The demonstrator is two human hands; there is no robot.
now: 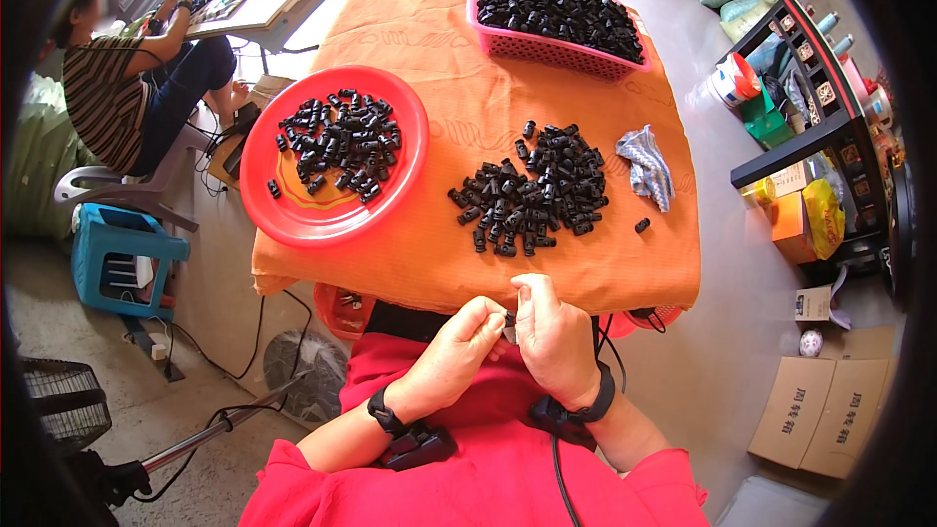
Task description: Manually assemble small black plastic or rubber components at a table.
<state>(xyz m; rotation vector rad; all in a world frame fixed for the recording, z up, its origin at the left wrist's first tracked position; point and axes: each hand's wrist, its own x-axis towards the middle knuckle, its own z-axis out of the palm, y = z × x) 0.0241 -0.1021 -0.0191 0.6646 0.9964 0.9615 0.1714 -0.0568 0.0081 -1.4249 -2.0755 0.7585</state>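
Note:
My left hand (466, 344) and my right hand (552, 337) meet in front of the table's near edge, above my lap. Both have their fingers closed. Between the fingertips shows a bit of a small black cord lock (509, 319), mostly hidden by the fingers. On the orange cloth beyond lies a loose pile of black cord locks (547, 185), with a single cord lock (641, 225) apart on its right. More cord locks (356, 141) lie in a red round plate (265, 205) to the left.
A pink basket (556, 51) heaped with small black parts stands at the far edge of the orange-covered table (459, 268). A crumpled checked cloth (646, 168) lies right. Another person (127, 88) sits far left near a blue stool (122, 259). Cardboard boxes (820, 410) stand right.

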